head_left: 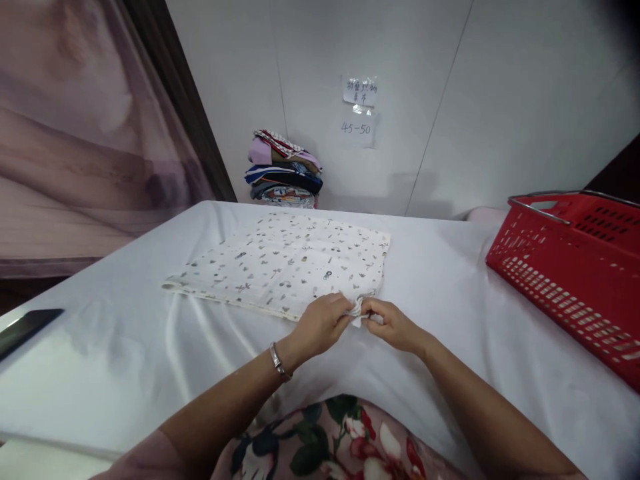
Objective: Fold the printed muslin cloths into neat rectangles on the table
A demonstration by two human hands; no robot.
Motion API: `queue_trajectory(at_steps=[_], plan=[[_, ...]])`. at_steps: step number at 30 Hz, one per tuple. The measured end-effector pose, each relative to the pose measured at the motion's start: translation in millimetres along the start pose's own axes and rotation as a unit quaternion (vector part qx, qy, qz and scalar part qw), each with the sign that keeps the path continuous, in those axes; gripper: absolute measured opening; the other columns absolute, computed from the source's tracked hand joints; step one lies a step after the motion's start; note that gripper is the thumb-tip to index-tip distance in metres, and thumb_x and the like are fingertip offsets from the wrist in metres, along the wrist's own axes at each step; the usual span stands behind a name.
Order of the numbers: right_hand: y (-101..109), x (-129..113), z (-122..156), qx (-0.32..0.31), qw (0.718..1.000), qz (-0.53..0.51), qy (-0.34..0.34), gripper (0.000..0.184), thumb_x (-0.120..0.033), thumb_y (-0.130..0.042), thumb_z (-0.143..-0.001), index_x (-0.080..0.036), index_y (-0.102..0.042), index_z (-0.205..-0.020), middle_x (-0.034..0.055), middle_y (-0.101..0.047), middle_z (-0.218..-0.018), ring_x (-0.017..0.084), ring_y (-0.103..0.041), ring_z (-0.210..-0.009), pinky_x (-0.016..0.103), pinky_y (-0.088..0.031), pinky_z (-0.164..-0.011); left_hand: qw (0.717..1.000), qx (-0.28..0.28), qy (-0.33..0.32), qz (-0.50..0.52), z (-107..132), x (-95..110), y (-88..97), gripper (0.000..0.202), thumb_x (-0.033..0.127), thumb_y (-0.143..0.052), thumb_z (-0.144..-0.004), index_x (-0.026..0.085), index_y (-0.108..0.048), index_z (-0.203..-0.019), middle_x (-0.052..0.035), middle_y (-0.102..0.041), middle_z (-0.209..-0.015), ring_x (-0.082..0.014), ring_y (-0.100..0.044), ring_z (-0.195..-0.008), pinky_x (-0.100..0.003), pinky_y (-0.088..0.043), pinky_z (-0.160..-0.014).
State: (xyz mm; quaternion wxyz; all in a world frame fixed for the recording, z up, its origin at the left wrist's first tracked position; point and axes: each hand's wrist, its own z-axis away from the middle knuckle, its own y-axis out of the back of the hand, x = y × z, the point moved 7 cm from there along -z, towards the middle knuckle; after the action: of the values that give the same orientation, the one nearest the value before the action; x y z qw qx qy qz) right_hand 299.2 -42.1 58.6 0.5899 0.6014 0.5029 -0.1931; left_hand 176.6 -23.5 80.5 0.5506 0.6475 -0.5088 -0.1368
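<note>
A white cloth (295,260) with a small grey and dark print lies folded flat on the white-covered table. Its near right corner is bunched up between my two hands. My left hand (323,323) pinches the gathered corner from the left, with a silver bracelet on that wrist. From the right, my right hand (393,325) grips the same corner, fingers curled in. The two hands are close together, a short stretch of crumpled fabric showing between them. The fingertips are partly hidden by the folds.
A red plastic basket (565,267) with a metal handle stands at the right. Behind the table's far edge rises a stack of folded fabrics (285,170). A dark flat device (27,328) lies at the left edge. A curtain (90,133) hangs at the left; paper notes (359,110) are taped to the wall.
</note>
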Motion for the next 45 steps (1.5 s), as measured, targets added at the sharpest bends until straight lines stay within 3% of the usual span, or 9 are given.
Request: queue_trajectory(at_steps=[6, 9, 13, 24, 29, 35, 38, 42, 45], plan=[[-4, -11, 1, 0.011, 0.995, 0.039, 0.09, 0.028, -0.004, -0.046, -0.073, -0.021, -0.053, -0.094, 0.0024, -0.057, -0.092, 0.016, -0.052, -0.087, 0.031, -0.043, -0.079, 0.999, 0.017, 0.046, 0.001, 0, -7, 9.2, 0.007, 0.016, -0.048, -0.084, 0.019, -0.054, -0.082, -0.0015, -0.057, -0.08, -0.0151, -0.053, -0.077, -0.026, -0.041, -0.069], [-4, -17, 2, 0.042, 0.988, 0.083, 0.127, 0.024, -0.005, -0.046, -0.074, -0.022, -0.054, -0.09, 0.0038, -0.057, -0.089, 0.018, -0.052, -0.087, 0.032, -0.044, -0.077, 0.999, 0.014, 0.041, 0.007, 0, -7, 10.0, 0.008, 0.016, -0.048, -0.084, 0.019, -0.055, -0.084, -0.0015, -0.058, -0.081, -0.015, -0.054, -0.078, -0.026, -0.041, -0.069], [0, -15, 4, 0.107, 0.983, 0.084, 0.125, 0.012, -0.013, -0.047, -0.082, -0.021, -0.054, -0.087, 0.003, -0.058, -0.082, 0.016, -0.053, -0.076, 0.029, -0.045, -0.069, 0.999, 0.007, 0.031, 0.006, 1, -4, 7.2, 0.008, 0.018, -0.047, -0.085, 0.019, -0.055, -0.086, -0.002, -0.058, -0.083, -0.0153, -0.054, -0.079, -0.026, -0.041, -0.069], [3, -13, 4, 0.136, 0.977, 0.102, 0.124, 0.011, -0.022, -0.048, -0.087, -0.022, -0.058, -0.081, 0.0061, -0.061, -0.087, 0.019, -0.056, -0.084, 0.034, -0.047, -0.074, 1.0, -0.005, 0.018, -0.021, 4, 8, 3.8, 0.016, 0.027, -0.056, -0.079, 0.02, -0.052, -0.093, -0.0042, -0.058, -0.092, -0.0194, -0.054, -0.086, -0.031, -0.042, -0.074], [5, -15, 2, 0.106, 0.984, 0.063, 0.129, 0.009, -0.022, -0.05, -0.085, -0.022, -0.059, -0.084, 0.0054, -0.06, -0.088, 0.018, -0.056, -0.086, 0.032, -0.047, -0.072, 0.998, 0.022, 0.014, -0.055, 4, 6, 0.5, 0.011, 0.012, -0.05, -0.078, 0.019, -0.053, -0.086, -0.003, -0.059, -0.085, -0.0187, -0.054, -0.083, -0.031, -0.041, -0.073], [24, 1, 1, 0.135, 0.986, 0.032, 0.092, 0.017, -0.027, -0.05, -0.086, -0.022, -0.062, -0.098, 0.0082, -0.06, -0.106, 0.02, -0.053, -0.103, 0.038, -0.042, -0.092, 0.999, 0.046, -0.013, -0.006, 6, 9, 0.8, 0.021, 0.009, -0.05, -0.077, 0.02, -0.054, -0.094, -0.004, -0.059, -0.095, -0.0193, -0.052, -0.091, -0.033, -0.041, -0.081], [21, 20, -3, 0.104, 0.99, 0.067, 0.067, 0.023, -0.028, -0.05, -0.087, -0.022, -0.063, -0.105, 0.0079, -0.059, -0.114, 0.02, -0.05, -0.11, 0.039, -0.039, -0.098, 1.0, 0.019, -0.014, 0.018, 10, 8, -9.5, 0.023, 0.008, -0.05, -0.076, 0.02, -0.054, -0.095, -0.0036, -0.059, -0.102, -0.0193, -0.051, -0.096, -0.034, -0.04, -0.085], [23, 58, -17, 0.013, 0.996, 0.07, -0.044, 0.02, -0.026, -0.051, -0.084, -0.021, -0.067, -0.094, 0.0049, -0.067, -0.098, 0.019, -0.06, -0.092, 0.035, -0.048, -0.085, 0.996, -0.074, -0.046, 0.007, 18, 8, -44.5, 0.02, 0.008, -0.049, -0.075, 0.019, -0.053, -0.091, -0.0029, -0.06, -0.095, -0.0186, -0.053, -0.09, -0.032, -0.041, -0.082], [41, 66, -31, 0.052, 0.984, 0.153, -0.081, 0.02, -0.022, -0.049, -0.081, -0.019, -0.068, -0.086, 0.0055, -0.068, -0.091, 0.02, -0.061, -0.087, 0.038, -0.047, -0.084, 0.984, -0.149, -0.099, -0.025, 28, 10, -74.1, 0.016, 0.01, -0.05, -0.075, 0.018, -0.053, -0.088, -0.0023, -0.06, -0.092, -0.0183, -0.053, -0.087, -0.032, -0.041, -0.08]])
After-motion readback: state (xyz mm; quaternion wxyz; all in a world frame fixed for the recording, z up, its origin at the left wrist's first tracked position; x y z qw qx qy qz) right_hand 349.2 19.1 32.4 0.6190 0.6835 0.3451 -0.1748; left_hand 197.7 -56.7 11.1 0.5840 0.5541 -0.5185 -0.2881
